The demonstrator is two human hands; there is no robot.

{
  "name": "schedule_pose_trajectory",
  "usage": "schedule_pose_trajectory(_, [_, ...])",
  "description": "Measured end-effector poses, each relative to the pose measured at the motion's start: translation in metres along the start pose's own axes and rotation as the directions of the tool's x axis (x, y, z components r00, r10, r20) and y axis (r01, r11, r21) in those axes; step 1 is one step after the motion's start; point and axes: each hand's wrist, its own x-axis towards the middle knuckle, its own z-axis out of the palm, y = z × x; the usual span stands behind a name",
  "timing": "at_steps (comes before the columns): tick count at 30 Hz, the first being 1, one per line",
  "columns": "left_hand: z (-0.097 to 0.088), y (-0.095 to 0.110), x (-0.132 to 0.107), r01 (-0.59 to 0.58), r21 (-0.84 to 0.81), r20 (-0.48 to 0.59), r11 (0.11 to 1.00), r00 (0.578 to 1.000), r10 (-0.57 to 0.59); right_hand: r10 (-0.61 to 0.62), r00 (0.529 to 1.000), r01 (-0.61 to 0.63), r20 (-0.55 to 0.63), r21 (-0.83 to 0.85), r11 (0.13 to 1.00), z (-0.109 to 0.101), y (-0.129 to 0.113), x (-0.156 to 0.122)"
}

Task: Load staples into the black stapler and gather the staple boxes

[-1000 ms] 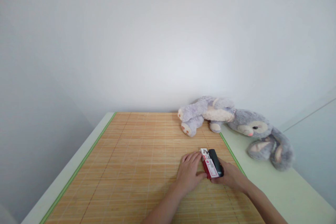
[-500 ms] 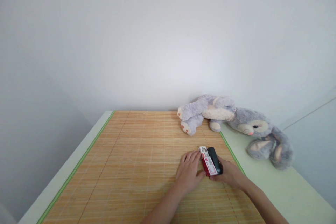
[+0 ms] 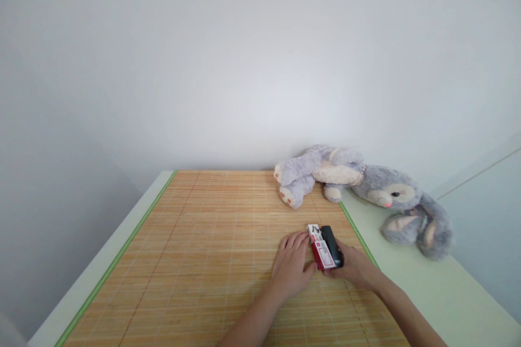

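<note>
On the bamboo mat [image 3: 203,244], a black stapler [image 3: 332,246] stands beside a red-and-white box [image 3: 323,255] and a smaller white box [image 3: 314,231], all close together. The smaller box lies at the far end of the red-and-white one; both look like staple boxes. My right hand [image 3: 355,267] is closed around the near right end of the stapler, its thumb and fingertips partly hidden. To the left, my left hand [image 3: 291,267] lies with fingers stretched out, fingertips and thumb touching the boxes' left side.
A grey plush rabbit [image 3: 337,173] lies on its side along the back right, across the mat's green edge [image 3: 353,222] and onto the pale tabletop [image 3: 431,293]. A white wall [image 3: 244,65] rises directly behind the table.
The whole view has shifted very slightly. Both hands, the stapler and the boxes keep practically the same places relative to one another.
</note>
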Motion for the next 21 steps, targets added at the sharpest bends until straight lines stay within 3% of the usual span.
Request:
schedule_pose_trajectory(5, [-0.001, 0.003, 0.002, 0.011, -0.005, -0.013, 1.0, 1.0, -0.011, -0.002, 1.0, 0.002, -0.015, 0.029, 1.0, 0.001, -0.003, 0.0])
schedule_pose_trajectory(8, [-0.008, -0.001, -0.011, 0.041, -0.002, -0.029, 0.999, 0.999, -0.041, 0.025, 0.999, -0.023, -0.032, 0.047, 0.999, 0.005, 0.009, -0.011])
schedule_pose_trajectory(11, [-0.026, -0.02, -0.045, 0.091, 0.024, -0.059, 0.996, 0.994, -0.089, 0.05, 0.996, -0.042, -0.07, 0.102, 0.994, 0.016, 0.031, -0.038])
schedule_pose_trajectory(14, [-0.049, -0.05, -0.091, 0.189, 0.145, -0.149, 0.971, 0.975, -0.167, 0.074, 0.977, -0.043, -0.202, 0.152, 0.987, 0.039, 0.041, -0.072])
schedule_pose_trajectory(16, [-0.063, -0.068, -0.116, 0.25, 0.253, -0.2, 0.935, 0.959, -0.202, 0.091, 0.965, -0.05, -0.246, 0.171, 0.984, 0.062, 0.027, -0.088])
schedule_pose_trajectory(18, [-0.073, -0.079, -0.131, 0.291, 0.365, -0.226, 0.885, 0.949, -0.219, 0.032, 0.975, 0.005, -0.221, 0.166, 0.986, 0.089, -0.004, -0.091])
schedule_pose_trajectory(21, [-0.078, -0.081, -0.133, 0.323, 0.492, -0.236, 0.809, 0.943, -0.233, -0.249, 0.933, 0.284, -0.261, 0.109, 0.953, 0.125, -0.063, -0.071])
